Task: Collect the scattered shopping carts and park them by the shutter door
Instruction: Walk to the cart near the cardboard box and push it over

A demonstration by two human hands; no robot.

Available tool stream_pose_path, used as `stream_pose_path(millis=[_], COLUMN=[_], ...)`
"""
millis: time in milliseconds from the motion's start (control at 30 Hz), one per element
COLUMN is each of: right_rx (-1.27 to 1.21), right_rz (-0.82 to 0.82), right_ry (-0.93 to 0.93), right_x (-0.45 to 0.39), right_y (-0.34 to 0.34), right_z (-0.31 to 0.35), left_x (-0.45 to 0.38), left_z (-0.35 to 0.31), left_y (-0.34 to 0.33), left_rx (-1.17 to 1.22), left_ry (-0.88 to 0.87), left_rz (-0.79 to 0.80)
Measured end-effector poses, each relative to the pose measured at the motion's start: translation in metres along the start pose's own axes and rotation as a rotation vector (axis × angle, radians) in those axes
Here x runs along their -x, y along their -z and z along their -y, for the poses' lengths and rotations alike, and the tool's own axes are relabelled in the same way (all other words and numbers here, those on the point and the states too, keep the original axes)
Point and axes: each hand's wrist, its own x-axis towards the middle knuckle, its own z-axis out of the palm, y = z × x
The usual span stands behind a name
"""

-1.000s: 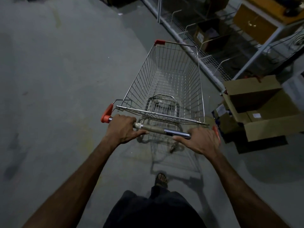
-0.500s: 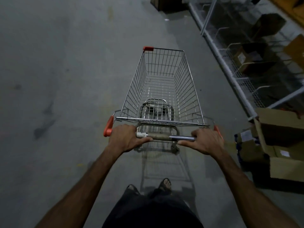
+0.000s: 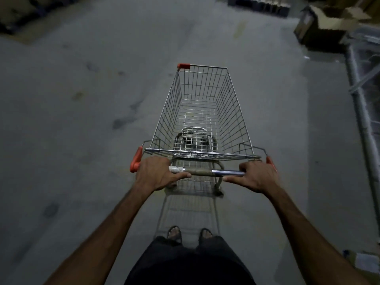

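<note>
A wire cart (image 3: 202,112) is held by its handle (image 3: 207,172) on a bare concrete floor (image 3: 82,99); the left hand (image 3: 157,173) is wrapped round the handle's left end, just inside an orange cap (image 3: 135,160), and the right hand (image 3: 258,175) is wrapped round the right end, thumbs laid along the underside of the bar. The cart stands directly ahead of the feet, nose pointed up an open aisle, its basket empty; a metal rack (image 3: 362,95) runs along the right side, and a box (image 3: 322,27) sits at the rack's far end, blurred. No shutter door can be made out, so the step in hand is judged to be the push toward it, with parking not yet done. The push is best made with equal pressure from both hands, so that the nose is kept straight; the cart should be held well apart from the rack, since a wheel or the right corner could be caught there; speed should be kept modest, because the far end of the aisle is dim and little can be read there.
</note>
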Motion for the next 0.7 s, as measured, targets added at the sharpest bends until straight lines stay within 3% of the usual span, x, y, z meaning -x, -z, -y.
stream_pose_path(millis=[400, 700], right_rx=[0.121, 0.214], right_rz=[0.037, 0.041], right_ry=[0.512, 0.899], right_x=[-0.112, -0.146], right_y=[0.039, 0.048], right_z=[0.102, 0.21], left_x=[0.091, 0.174], left_z=[0.044, 0.051], left_y=[0.0, -0.009], left_rx=[0.08, 0.136], left_ry=[0.56, 0.947], left_rz=[-0.068, -0.119])
